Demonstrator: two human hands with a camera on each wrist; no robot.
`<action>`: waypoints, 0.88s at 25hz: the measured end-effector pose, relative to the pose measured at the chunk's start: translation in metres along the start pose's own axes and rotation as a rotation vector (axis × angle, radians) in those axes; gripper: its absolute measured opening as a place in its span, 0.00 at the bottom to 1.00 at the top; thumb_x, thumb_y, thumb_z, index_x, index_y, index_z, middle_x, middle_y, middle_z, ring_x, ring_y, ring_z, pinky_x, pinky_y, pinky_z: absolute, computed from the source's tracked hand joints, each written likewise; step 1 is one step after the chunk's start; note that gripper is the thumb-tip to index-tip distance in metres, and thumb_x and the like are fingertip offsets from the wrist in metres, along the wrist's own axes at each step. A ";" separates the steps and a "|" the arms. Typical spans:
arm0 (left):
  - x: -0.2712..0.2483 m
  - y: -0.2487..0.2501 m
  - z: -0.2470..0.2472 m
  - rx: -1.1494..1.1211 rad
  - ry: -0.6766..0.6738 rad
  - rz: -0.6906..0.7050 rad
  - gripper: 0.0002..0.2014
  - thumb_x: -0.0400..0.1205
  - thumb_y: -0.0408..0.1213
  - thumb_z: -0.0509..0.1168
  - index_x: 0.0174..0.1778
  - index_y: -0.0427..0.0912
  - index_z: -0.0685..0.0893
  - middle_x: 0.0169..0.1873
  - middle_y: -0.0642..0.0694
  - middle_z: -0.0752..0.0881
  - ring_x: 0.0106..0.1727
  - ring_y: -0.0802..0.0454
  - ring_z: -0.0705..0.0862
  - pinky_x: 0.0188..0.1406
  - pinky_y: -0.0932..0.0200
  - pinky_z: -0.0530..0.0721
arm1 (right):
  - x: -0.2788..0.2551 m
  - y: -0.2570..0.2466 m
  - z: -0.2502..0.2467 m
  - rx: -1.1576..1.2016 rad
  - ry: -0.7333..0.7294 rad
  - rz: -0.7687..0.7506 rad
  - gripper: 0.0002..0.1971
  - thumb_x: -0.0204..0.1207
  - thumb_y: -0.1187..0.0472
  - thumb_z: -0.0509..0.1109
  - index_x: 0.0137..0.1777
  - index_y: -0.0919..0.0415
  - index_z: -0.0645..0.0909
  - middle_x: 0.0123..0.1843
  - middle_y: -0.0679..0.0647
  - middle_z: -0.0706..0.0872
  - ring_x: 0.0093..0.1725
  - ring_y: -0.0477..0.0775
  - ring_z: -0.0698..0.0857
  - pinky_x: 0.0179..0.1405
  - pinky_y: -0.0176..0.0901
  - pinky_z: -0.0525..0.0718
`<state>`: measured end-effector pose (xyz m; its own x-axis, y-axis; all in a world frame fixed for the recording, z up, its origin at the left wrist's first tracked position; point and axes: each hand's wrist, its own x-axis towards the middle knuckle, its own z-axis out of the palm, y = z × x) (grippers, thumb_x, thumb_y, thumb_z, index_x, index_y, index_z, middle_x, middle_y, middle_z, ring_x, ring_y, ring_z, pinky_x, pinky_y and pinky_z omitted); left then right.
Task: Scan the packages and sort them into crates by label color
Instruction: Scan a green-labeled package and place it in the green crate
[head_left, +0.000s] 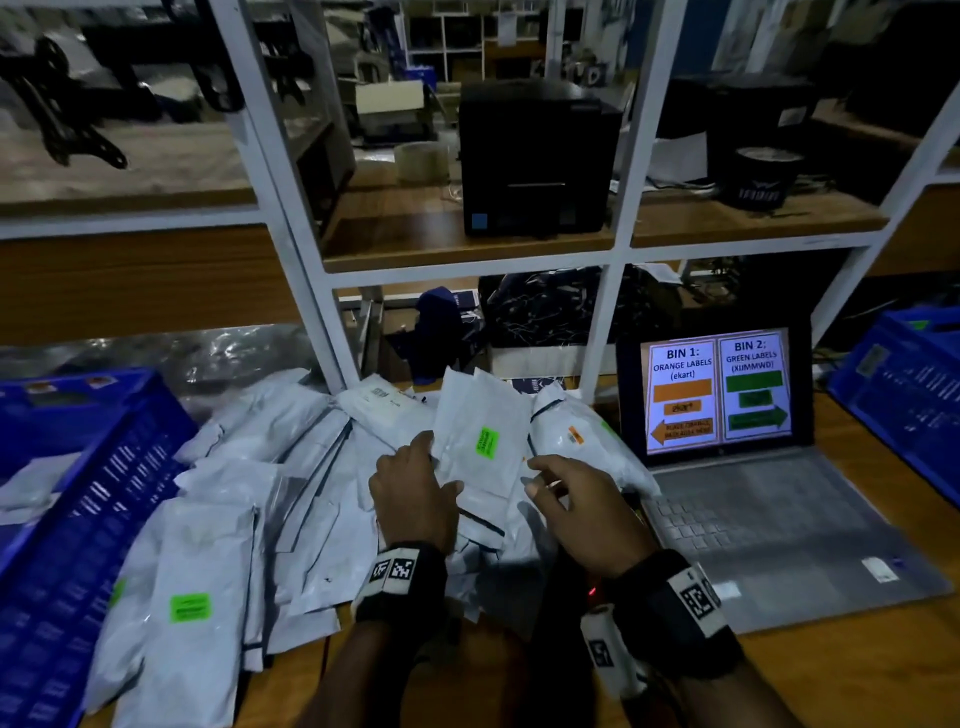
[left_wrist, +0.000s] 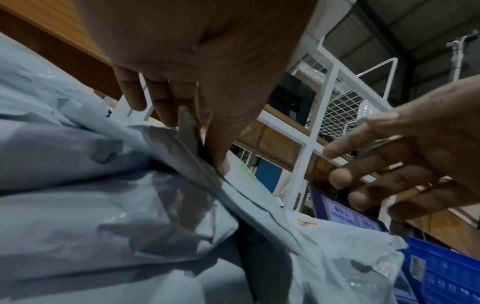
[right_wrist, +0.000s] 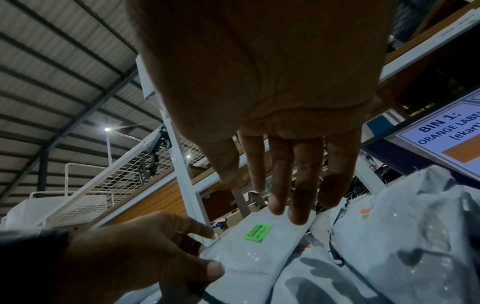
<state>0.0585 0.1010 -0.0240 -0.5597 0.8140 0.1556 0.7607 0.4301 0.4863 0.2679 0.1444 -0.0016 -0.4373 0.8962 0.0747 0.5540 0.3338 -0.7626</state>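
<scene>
A pile of white poly packages covers the table. My left hand pinches one white package by its left edge, thumb on top, and holds it tilted up above the pile. Its green label faces me. The left wrist view shows the thumb pressed on that package. My right hand hovers at the package's right side with relaxed fingers and holds nothing. To the right lies a package with an orange label. Another green-labelled package lies front left.
One blue crate stands at the left and another at the far right. An open laptop at the right shows bin 1 for orange labels, bin 2 for green. White shelf posts rise behind the pile, with a black printer on the shelf.
</scene>
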 end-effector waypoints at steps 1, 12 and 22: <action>0.000 0.001 -0.001 -0.029 -0.004 -0.016 0.30 0.73 0.42 0.84 0.70 0.51 0.81 0.49 0.52 0.88 0.57 0.41 0.82 0.55 0.47 0.72 | 0.001 0.001 -0.002 -0.001 0.002 -0.001 0.18 0.85 0.47 0.69 0.73 0.48 0.83 0.61 0.45 0.88 0.57 0.43 0.86 0.64 0.48 0.84; -0.004 0.014 -0.052 -0.403 -0.176 0.138 0.16 0.87 0.27 0.67 0.65 0.48 0.93 0.57 0.49 0.88 0.59 0.52 0.83 0.58 0.57 0.79 | 0.010 0.015 -0.036 0.129 0.062 0.008 0.29 0.81 0.44 0.70 0.82 0.44 0.71 0.71 0.47 0.80 0.65 0.50 0.85 0.67 0.61 0.85; -0.027 0.039 -0.083 -0.777 -0.238 0.155 0.16 0.87 0.29 0.71 0.61 0.56 0.92 0.52 0.47 0.92 0.53 0.46 0.92 0.57 0.46 0.92 | -0.005 0.032 -0.074 0.383 0.113 0.042 0.27 0.79 0.62 0.79 0.75 0.44 0.77 0.61 0.47 0.89 0.59 0.48 0.89 0.61 0.60 0.91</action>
<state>0.0765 0.0635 0.0622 -0.3159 0.9404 0.1260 0.3308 -0.0153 0.9436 0.3401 0.1720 0.0209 -0.3269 0.9405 0.0922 0.2567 0.1823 -0.9491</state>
